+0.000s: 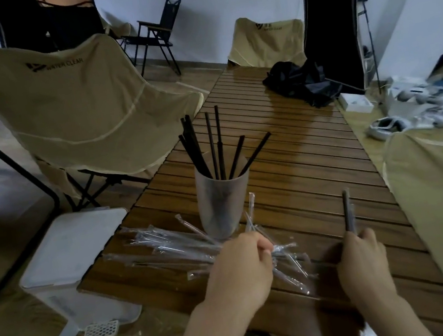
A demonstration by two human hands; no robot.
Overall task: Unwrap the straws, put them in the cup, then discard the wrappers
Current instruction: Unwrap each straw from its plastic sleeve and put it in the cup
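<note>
A translucent cup (221, 202) stands on the slatted wooden table (299, 155) with several dark straws (212, 146) sticking up out of it. In front of the cup lies a heap of clear-wrapped straws (166, 246). My left hand (242, 269) is closed on a bunch of clear wrappers (286, 256) at the heap's right end. My right hand (362, 258) holds a dark straw (348, 211) upright, to the right of the cup.
A white lidded bin (75, 260) stands on the floor by the table's left edge. Beige folding chairs (74, 104) flank the table. A black bag (299, 80) lies at the far end. White devices clutter a mat at right (408, 109).
</note>
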